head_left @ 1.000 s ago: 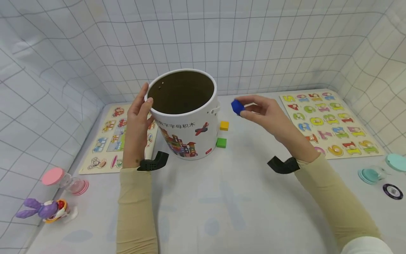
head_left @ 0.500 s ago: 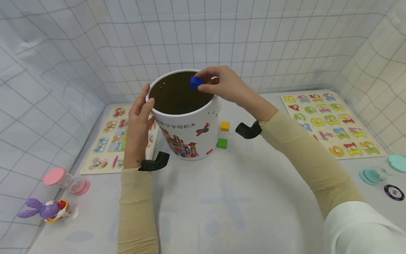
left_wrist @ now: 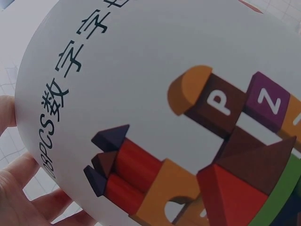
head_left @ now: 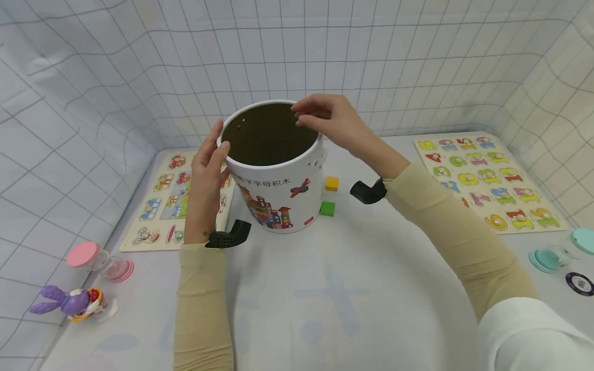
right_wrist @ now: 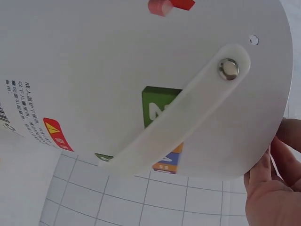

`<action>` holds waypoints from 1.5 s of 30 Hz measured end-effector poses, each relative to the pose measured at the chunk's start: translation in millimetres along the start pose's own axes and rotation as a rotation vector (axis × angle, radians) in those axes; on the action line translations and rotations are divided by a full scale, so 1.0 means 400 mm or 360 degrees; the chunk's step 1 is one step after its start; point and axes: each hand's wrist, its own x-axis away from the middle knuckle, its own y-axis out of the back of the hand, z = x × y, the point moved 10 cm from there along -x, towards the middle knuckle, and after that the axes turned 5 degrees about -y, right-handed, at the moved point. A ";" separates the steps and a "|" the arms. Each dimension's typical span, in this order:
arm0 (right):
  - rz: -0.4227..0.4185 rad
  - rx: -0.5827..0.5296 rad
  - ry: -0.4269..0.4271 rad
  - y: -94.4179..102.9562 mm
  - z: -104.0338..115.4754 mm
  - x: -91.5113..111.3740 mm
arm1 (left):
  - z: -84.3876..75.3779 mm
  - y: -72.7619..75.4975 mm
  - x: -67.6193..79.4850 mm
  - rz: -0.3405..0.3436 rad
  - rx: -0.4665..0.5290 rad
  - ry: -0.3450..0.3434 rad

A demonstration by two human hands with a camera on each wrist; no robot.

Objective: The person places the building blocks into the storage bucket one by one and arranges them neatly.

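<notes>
A white round bucket with printed toy blocks and Chinese lettering stands tilted on the table. At its left rim my left hand holds on, thumb over the edge and fingers along the outside. The left wrist view shows those fingers against the bucket wall. Over the right side of the opening, my right hand has loosely bent fingers with nothing between them. In the right wrist view the bucket's pale strap handle hangs from a rivet. Beside the base lie a yellow block and a green block. The bucket's bottom inside is dark.
A vehicle puzzle board lies behind the left arm, a number puzzle board on the right. Left are a pink-capped hourglass and a purple rabbit toy. Right are a teal-capped hourglass and a black round chip.
My right hand has moved left from beside the bucket to over its opening and let go of the blue block, which is out of sight. My left hand stays on the rim.
</notes>
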 end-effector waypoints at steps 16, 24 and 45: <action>-0.0357 -0.0551 -0.0495 0.113 -0.377 0.222 | -0.016 -0.010 0.009 -0.0019 -0.0054 0.0031; 0.0131 0.0106 -0.0632 -0.031 -0.489 0.263 | 0.000 0.003 0.002 -0.0037 -0.0044 0.0038; 0.0075 0.0615 -0.0415 -0.132 -0.466 0.213 | 0.004 0.003 -0.001 -0.0031 -0.0032 0.0030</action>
